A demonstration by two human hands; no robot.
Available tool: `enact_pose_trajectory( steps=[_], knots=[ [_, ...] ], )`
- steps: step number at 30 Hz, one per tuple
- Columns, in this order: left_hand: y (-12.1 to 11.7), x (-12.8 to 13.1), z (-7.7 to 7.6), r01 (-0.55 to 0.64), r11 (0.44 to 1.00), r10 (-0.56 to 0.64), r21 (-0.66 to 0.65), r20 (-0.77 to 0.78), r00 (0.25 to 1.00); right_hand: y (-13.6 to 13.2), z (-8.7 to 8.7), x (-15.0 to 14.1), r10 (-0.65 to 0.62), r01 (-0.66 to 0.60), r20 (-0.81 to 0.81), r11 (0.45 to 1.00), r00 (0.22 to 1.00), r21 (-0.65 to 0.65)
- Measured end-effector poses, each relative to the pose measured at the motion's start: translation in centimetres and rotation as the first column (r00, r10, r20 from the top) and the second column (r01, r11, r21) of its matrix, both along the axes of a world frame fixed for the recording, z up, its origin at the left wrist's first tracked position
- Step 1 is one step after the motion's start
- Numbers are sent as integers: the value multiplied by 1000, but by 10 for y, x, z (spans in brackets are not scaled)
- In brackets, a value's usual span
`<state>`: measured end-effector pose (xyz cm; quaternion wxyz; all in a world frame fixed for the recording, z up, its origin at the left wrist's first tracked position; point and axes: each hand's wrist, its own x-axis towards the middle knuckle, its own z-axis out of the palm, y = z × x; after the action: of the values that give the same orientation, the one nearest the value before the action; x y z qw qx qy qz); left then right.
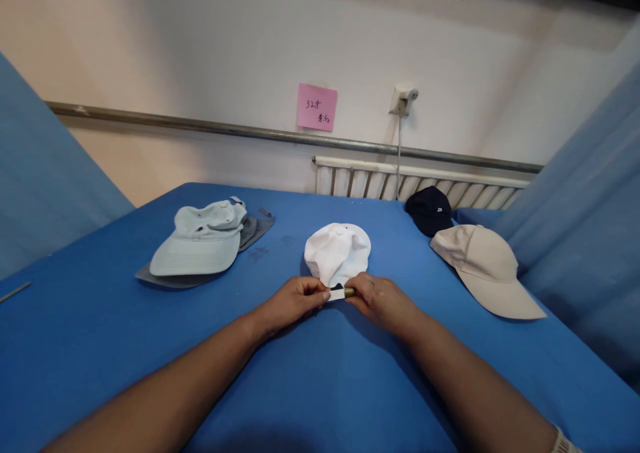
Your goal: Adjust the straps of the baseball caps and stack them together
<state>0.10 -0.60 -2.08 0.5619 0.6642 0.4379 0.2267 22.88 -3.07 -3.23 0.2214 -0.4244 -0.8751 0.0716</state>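
Observation:
A white cap (337, 249) lies on the blue table (310, 379) in front of me, its back towards me. My left hand (295, 299) pinches the cap's white back strap (337, 295) from the left. From the right, my right hand (381, 299) pinches the same strap at a small brass-coloured buckle (349, 293). Both hands rest on the table, fingers closed on the strap.
A pale grey-blue cap (203, 239) lies on top of a darker grey cap (253, 233) at the back left. A navy cap (429, 209) and a beige cap (483, 266) lie at the right. Blue fabric partitions (590, 226) flank the table; a radiator (415, 183) stands behind.

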Motion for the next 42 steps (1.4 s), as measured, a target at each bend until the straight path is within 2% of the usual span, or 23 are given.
enact_pose_trajectory(
  steps=[6, 15, 26, 31, 37, 42],
  knots=[
    [-2, 3, -1, -29, 1000, 29, 7, 4, 1000, -1, -1, 0, 45, -44, -40, 999, 998, 6],
    [-3, 1, 6, 3, 1000, -3, -6, 24, 1000, 1, 1, 2, 50, -51, -104, 999, 993, -3],
    [-4, 6, -1, 58, 997, -59, 41, 28, 998, -4, -1, -8, 108, -111, -111, 994, 988, -22],
    [-7, 7, 5, 29, 999, -31, 25, 57, 998, -3, 1, -6, 68, -69, -153, 998, 986, -3],
    [-8, 5, 6, -37, 997, 37, 72, 5, 999, -3, 3, -3, 61, -64, -197, 998, 979, -5],
    [-11, 10, 7, 3, 998, -3, 64, 4, 1000, -5, 1, -8, 92, -97, -161, 995, 983, -28]
  ],
)
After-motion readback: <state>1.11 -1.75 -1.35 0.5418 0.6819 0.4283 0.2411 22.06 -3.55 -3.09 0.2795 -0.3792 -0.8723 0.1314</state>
